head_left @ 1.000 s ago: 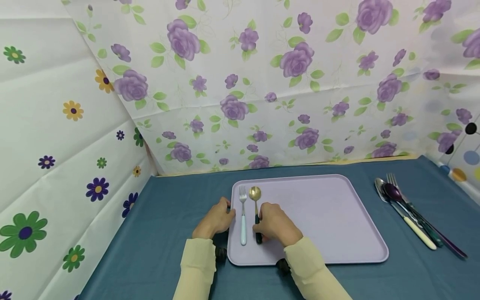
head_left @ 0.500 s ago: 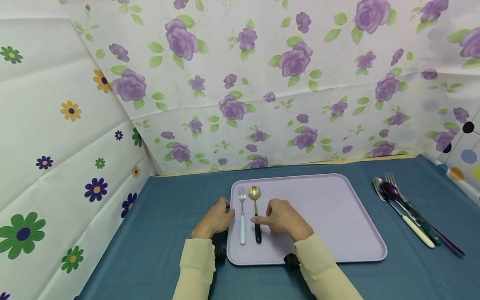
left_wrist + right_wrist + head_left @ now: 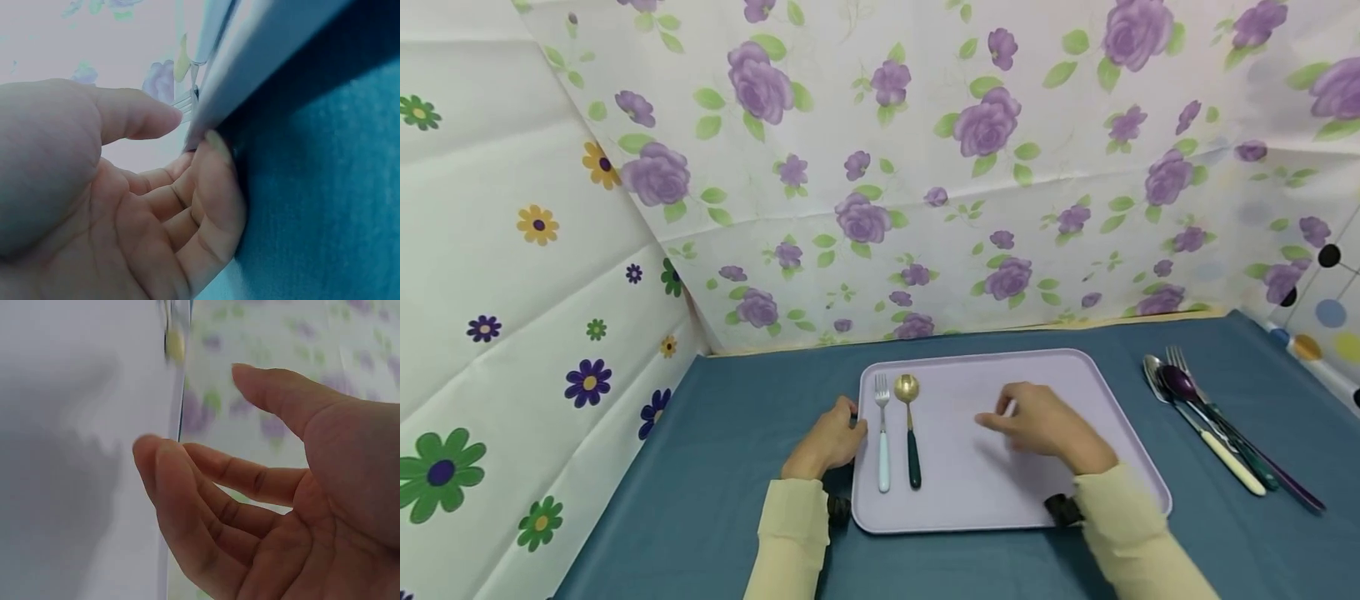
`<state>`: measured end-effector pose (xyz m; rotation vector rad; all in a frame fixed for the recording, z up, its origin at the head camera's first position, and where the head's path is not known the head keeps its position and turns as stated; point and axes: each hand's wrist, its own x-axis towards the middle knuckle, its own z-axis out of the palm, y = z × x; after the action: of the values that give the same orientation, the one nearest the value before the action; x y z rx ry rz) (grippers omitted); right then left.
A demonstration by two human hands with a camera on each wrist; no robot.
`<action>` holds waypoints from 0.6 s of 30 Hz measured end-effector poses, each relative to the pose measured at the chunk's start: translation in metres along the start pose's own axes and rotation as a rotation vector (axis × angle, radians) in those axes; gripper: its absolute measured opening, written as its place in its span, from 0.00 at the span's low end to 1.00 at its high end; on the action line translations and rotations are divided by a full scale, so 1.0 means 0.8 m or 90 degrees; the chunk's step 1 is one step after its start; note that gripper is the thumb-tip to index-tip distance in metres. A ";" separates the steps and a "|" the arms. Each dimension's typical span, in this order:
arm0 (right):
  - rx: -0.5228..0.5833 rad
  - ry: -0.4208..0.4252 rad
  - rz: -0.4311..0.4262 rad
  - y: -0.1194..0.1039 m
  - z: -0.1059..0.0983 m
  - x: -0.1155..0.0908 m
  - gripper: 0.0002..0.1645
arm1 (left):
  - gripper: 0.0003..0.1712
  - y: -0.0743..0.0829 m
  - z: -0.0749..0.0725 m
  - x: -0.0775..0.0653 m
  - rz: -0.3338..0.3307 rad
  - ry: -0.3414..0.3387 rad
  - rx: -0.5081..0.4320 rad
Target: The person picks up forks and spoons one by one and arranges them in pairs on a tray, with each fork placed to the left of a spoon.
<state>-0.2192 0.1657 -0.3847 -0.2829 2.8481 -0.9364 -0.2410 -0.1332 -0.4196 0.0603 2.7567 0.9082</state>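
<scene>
At the left edge of the lilac tray point(image 3: 955, 508), my left hand point(image 3: 827, 437) holds the rim. Its curled fingers point(image 3: 215, 187) are against the outer wall and the thumb lies over the tray side. On the tray, a fork point(image 3: 883, 433) with a pale blue handle lies beside a gold spoon point(image 3: 912, 433) with a dark green handle, both heads toward the back. My right hand point(image 3: 1045, 425) hovers over the middle of the tray, its thumb and loosely bent fingers apart with nothing between them, as the right wrist view also shows.
Right of the tray, several pieces of cutlery lie in a bundle on the blue cloth point(image 3: 760, 400): a cream-handled spoon point(image 3: 1232, 462), a purple spoon point(image 3: 1180, 382) and a silver fork point(image 3: 1177, 358) among them. Flowered sheets point(image 3: 925, 250) rise behind and at the left.
My right hand has let go of the gold spoon's handle and moved right across the tray. The spoon stays beside the fork. My left hand has stayed at the tray's edge.
</scene>
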 end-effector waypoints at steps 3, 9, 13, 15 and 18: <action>-0.006 0.012 -0.004 0.034 -0.032 -0.009 0.20 | 0.22 0.002 0.001 0.002 -0.003 0.007 -0.002; -0.035 0.017 0.049 0.089 -0.085 -0.029 0.21 | 0.23 0.004 0.001 0.004 -0.005 -0.002 -0.016; -0.046 0.018 0.104 0.121 -0.102 -0.040 0.23 | 0.22 0.001 0.002 0.004 -0.010 -0.006 -0.023; -0.047 0.019 0.131 0.137 -0.110 -0.046 0.24 | 0.22 0.001 0.003 0.003 -0.011 -0.006 -0.020; -0.063 0.023 0.166 0.157 -0.123 -0.057 0.24 | 0.22 0.001 0.004 0.002 -0.005 -0.003 -0.017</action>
<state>-0.2097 0.3315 -0.3782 0.0952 2.8760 -0.7578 -0.2419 -0.1306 -0.4223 0.0458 2.7386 0.9404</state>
